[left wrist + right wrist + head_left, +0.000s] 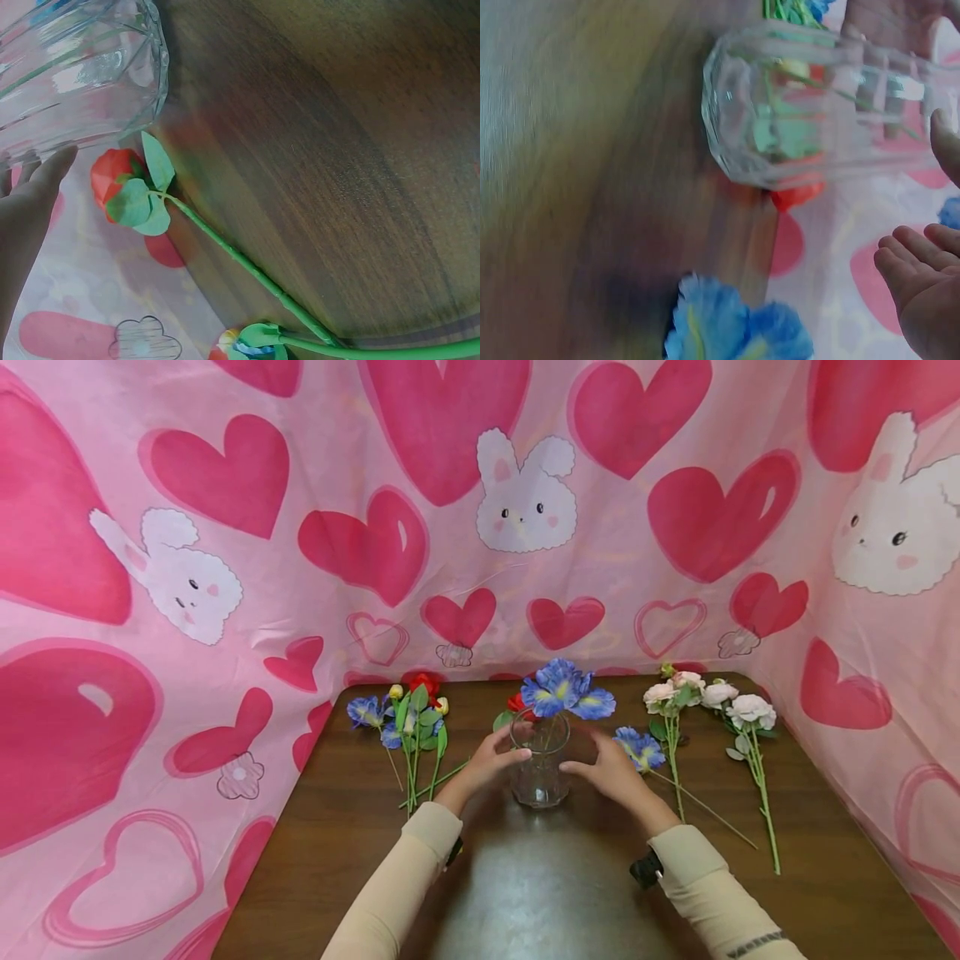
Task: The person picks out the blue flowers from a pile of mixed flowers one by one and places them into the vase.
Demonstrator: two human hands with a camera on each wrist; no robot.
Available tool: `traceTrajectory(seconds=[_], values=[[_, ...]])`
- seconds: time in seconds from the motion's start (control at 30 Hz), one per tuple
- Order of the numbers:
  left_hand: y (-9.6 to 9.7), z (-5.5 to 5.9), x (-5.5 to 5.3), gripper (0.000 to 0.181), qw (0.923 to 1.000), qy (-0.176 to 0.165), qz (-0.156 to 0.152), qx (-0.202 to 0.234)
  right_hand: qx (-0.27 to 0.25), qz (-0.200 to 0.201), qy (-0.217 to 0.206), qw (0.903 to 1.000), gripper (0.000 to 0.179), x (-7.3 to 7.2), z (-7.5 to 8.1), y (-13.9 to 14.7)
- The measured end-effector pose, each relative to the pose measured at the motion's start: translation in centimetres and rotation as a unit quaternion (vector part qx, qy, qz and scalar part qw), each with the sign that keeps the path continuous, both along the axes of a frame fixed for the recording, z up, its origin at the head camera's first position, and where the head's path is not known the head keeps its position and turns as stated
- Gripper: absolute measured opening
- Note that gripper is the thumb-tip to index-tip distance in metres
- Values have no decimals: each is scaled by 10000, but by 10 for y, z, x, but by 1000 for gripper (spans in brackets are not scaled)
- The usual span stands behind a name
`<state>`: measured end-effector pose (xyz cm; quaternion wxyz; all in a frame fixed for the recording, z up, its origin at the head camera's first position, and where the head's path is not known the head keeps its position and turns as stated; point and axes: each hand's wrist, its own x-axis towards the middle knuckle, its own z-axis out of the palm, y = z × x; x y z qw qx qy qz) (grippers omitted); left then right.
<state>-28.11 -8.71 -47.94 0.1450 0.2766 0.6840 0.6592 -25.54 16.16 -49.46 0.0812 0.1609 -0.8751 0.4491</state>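
A clear glass vase [540, 783] stands upright near the middle of the table, with a blue iris [557, 688] in it whose blooms rise above the rim. My left hand [491, 762] is at the vase's left side, its thumb reaching across the front; in the left wrist view its fingertips [61, 161] are right at the glass. On the other side, my right hand [611, 772] has its fingers extended and spread. The right wrist view shows a gap between those fingers [911, 255] and the vase [739, 112]. Behind the vase lies a red rose [112, 176], partly hidden in the head view.
Left of the vase lies a bunch of blue, red and yellow flowers [412, 727] with green stems. At the right lie another blue iris [639, 748] and pale pink flowers [750, 712] on long stems. A pink heart-and-rabbit cloth [450, 568] hangs behind the table [525, 893].
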Motion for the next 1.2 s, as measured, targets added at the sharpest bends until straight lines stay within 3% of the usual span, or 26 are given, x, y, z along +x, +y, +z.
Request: traceTrajectory(seconds=[0.17,0.27,0.37,0.6,0.67,0.93,1.2], values=[[0,-22,-11,55,9998,-125,143,1,106,-170,-141,9997,69,1,8,19],[1,-25,-13,55,9998,-115,174,-55,115,-278,-249,9992,75,3,12,33],[0,-22,-12,55,9999,-80,108,-63,86,-337,-339,9988,79,5,13,47],[1,5,1,57,9999,-9,-91,-99,416,-681,-168,9967,73,8,12,81],[2,7,3,57,9999,6,-85,-121,528,-780,-251,9952,73,9,12,90],[3,7,5,54,9999,-29,-52,-116,969,-1183,-966,9835,77,19,9,124],[3,7,6,53,9998,57,-126,-113,1442,-1030,-1027,9788,63,30,-2,152]])
